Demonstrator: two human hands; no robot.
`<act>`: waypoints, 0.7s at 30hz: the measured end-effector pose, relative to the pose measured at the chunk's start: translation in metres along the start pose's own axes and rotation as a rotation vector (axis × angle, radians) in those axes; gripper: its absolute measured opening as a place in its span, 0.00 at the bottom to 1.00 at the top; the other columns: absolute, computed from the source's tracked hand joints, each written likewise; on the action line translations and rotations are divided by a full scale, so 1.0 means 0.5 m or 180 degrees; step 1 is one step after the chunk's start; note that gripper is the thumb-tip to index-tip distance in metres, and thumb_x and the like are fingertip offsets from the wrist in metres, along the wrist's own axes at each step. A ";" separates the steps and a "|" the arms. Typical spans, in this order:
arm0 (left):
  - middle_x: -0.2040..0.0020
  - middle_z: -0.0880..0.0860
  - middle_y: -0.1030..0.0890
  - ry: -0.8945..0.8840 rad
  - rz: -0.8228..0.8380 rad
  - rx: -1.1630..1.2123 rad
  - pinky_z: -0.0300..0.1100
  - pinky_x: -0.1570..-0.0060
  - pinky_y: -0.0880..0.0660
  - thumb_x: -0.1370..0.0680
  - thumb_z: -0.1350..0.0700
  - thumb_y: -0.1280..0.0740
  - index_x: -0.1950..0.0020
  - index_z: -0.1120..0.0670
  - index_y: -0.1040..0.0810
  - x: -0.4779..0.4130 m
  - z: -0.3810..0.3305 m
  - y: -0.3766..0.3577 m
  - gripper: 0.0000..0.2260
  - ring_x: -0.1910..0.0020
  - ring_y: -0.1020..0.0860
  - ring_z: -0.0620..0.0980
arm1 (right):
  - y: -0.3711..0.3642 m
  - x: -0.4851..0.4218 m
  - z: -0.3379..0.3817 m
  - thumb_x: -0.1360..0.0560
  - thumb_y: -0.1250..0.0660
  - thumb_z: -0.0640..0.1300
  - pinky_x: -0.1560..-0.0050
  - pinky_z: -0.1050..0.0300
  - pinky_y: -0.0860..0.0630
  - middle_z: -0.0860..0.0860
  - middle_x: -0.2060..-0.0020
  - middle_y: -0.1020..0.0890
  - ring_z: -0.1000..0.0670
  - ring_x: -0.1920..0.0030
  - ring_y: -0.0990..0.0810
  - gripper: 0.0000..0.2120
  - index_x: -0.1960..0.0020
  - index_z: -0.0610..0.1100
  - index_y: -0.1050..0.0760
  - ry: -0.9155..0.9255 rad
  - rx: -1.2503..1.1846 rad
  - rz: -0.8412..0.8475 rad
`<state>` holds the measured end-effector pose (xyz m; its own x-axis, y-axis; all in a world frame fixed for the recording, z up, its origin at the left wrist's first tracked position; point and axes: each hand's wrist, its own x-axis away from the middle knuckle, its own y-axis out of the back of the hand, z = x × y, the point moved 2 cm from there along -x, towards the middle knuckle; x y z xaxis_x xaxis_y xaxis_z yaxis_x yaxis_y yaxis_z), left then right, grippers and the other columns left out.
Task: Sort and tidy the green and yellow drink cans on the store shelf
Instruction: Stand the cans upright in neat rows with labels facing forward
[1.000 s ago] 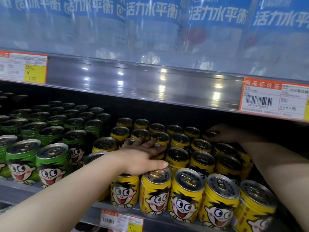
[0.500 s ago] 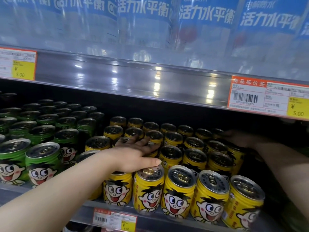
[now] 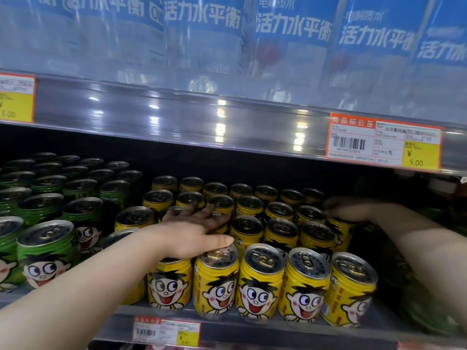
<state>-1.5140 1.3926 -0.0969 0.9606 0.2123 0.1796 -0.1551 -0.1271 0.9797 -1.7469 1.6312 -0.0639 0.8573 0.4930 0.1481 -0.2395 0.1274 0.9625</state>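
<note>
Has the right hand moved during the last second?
Yes. Against the yellow cans, the right hand slid rightward, uncovering back-row cans; it now rests at the block's right edge.

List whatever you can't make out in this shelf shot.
Head view only:
1. The right hand sits in shadow under the upper shelf; whether it grips anything is unclear.
2. The yellow cans under the left hand have lids covered by its palm and fingers.
3. The lower price tag has print too blurred and small to read.
4. The leftmost green cans are cut off by the frame edge.
</note>
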 end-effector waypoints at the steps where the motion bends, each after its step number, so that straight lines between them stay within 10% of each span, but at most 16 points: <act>1: 0.23 0.45 0.60 0.0000 0.0001 -0.0001 0.62 0.28 0.61 0.25 0.32 0.54 0.27 0.33 0.57 0.000 0.000 0.000 0.28 0.24 0.63 0.53 | -0.002 0.005 0.003 0.20 0.43 0.43 0.37 0.59 0.35 0.44 0.33 0.29 0.46 0.33 0.31 0.17 0.32 0.42 0.31 0.0043 -0.0019 0.0046; 16: 0.22 0.45 0.60 -0.0040 -0.0026 0.0039 0.61 0.28 0.61 0.25 0.31 0.55 0.26 0.34 0.57 -0.001 -0.001 0.000 0.28 0.24 0.62 0.53 | -0.015 0.096 -0.010 0.22 0.38 0.49 0.36 0.61 0.37 0.46 0.29 0.33 0.46 0.30 0.33 0.25 0.26 0.48 0.39 -0.0086 -0.0036 -0.0092; 21: 0.22 0.45 0.59 -0.0027 -0.0082 0.0168 0.61 0.28 0.62 0.25 0.31 0.56 0.26 0.34 0.55 -0.005 0.000 -0.001 0.28 0.24 0.62 0.53 | -0.005 0.151 0.017 0.22 0.40 0.54 0.45 0.59 0.31 0.50 0.43 0.21 0.51 0.45 0.25 0.10 0.47 0.51 0.24 0.0045 0.0092 -0.0286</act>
<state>-1.5163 1.3923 -0.0980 0.9660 0.2081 0.1533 -0.1180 -0.1726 0.9779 -1.6776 1.6607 -0.0532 0.8683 0.4927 0.0578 -0.1484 0.1467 0.9780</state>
